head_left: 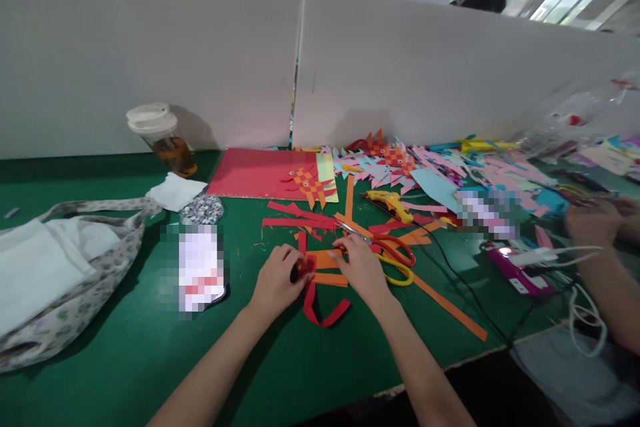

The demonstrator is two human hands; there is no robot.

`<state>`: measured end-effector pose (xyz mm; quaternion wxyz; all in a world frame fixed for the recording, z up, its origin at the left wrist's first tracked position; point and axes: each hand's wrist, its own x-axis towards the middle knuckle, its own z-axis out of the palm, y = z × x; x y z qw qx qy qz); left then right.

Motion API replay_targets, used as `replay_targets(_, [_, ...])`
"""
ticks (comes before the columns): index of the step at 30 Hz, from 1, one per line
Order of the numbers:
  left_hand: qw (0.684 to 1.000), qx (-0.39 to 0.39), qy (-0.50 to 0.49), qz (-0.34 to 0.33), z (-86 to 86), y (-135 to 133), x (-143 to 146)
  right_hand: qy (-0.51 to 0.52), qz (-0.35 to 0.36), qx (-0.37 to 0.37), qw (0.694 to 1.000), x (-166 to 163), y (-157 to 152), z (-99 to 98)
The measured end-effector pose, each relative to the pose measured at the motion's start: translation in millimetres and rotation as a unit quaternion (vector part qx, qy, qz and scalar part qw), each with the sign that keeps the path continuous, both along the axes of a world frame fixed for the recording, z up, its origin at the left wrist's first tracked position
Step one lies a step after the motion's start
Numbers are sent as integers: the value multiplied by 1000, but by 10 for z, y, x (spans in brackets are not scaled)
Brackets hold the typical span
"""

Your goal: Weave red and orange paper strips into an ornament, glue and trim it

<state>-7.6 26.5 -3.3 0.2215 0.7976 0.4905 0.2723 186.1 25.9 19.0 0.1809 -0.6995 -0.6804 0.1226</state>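
My left hand (280, 280) is closed in a pinch on a small weave of red and orange paper strips, just above the green table. A red paper strip (327, 320) curls down from the weave, and orange paper strips (327, 279) stick out to its right. My right hand (363, 267) has its fingers bent together at the end of an upper orange strip (325, 259). Scissors (400, 250) with red and yellow handles lie beside my right hand, partly covered by it. Loose red strips (300, 220) are spread behind both hands.
Woven paper fish (307, 183) rest on a red sheet (250, 173). A yellow glue gun (390, 203), its cord, and a purple power strip (520, 270) lie to the right, near another person's hand (593, 223). A phone (200, 267), bag (65, 267) and tilted drink cup (163, 140) are left.
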Motion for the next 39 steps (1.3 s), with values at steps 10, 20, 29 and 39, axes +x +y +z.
replay_targets(10, [999,22,23,-2,31,16,-20,-74,29,-88,993,-47,196,205])
replay_targets(20, [999,18,29,-4,43,19,-29,4,30,-46,999,-292,235,330])
replay_targets(29, [1000,2,4,27,4,22,-27,183,74,-44,979,-406,229,203])
replay_targets(39, [1000,18,2,2,24,16,-44,312,50,-100,943,-403,136,184])
